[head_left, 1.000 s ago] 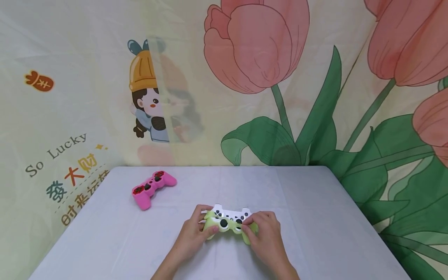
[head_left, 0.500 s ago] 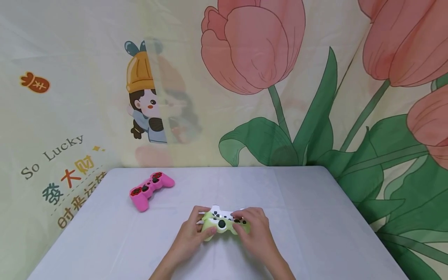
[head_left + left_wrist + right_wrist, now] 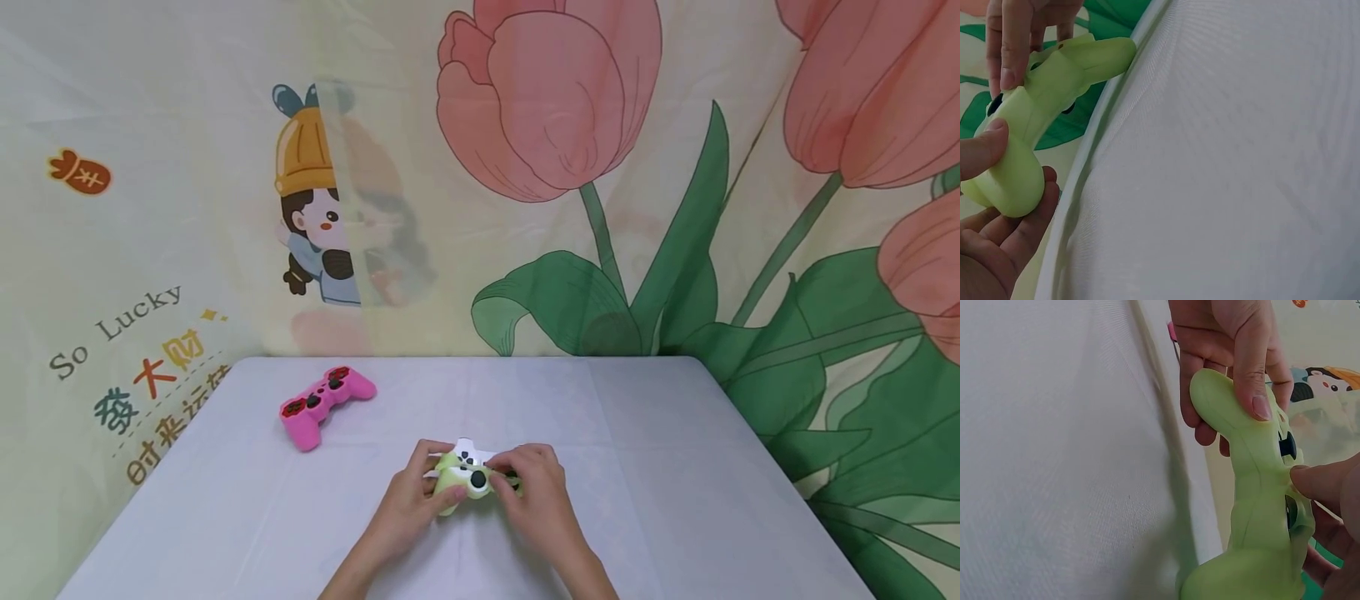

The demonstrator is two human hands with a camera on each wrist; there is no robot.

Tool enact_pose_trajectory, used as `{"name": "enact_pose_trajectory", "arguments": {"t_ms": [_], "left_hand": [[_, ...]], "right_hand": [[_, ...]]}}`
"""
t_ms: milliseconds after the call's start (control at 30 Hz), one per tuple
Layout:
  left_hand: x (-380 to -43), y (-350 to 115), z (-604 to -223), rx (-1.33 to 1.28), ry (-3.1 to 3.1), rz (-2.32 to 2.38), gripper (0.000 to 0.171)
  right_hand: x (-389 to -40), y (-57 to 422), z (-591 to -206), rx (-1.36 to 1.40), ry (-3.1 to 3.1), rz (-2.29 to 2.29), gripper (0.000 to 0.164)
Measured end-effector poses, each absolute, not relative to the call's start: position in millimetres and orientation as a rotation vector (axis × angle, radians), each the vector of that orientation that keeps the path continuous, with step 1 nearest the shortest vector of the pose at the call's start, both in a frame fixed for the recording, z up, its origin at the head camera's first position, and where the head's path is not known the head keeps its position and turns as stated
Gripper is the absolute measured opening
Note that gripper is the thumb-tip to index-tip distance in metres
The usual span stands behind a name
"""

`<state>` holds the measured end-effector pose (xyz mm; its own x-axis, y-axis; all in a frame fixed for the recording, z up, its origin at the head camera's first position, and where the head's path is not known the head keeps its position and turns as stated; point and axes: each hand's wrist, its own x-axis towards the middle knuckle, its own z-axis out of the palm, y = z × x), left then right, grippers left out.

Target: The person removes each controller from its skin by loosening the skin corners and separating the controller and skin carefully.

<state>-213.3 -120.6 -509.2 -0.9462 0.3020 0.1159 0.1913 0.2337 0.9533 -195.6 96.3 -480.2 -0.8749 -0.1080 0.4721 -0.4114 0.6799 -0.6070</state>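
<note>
A white game controller (image 3: 464,447) with black thumbsticks sits partly inside a light green silicone cover (image 3: 1257,481). In the head view, its upper face with the buttons shows bare above the cover. My left hand (image 3: 408,507) grips the covered left handle, thumb on the near side and fingers curled beneath. At the middle of the controller, my right hand (image 3: 538,500) pinches the edge of the cover between the two thumbsticks, as the right wrist view shows. Most of the controller's right half is hidden behind the right hand in the head view.
A pink game controller (image 3: 322,406) with red and black buttons lies at the back left of the white-covered table (image 3: 675,483). Behind the table's far edge hangs a cloth backdrop (image 3: 405,50) printed with tulips and a cartoon figure.
My right hand has moved left along the cover, from the right thumbstick towards the middle. The left hand keeps its grip on the left handle. The pink controller stays where it was.
</note>
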Motion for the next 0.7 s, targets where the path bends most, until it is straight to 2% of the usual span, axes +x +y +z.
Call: {"name": "enact_pose_trajectory", "arguments": {"t_ms": [700], "left_hand": [[-210.9,-119.3,-503.0,0.589,2.365,1.855,0.045]], "right_hand": [[-189.3,94.7,-475.7,0.423,-2.407,0.976,0.022]]}}
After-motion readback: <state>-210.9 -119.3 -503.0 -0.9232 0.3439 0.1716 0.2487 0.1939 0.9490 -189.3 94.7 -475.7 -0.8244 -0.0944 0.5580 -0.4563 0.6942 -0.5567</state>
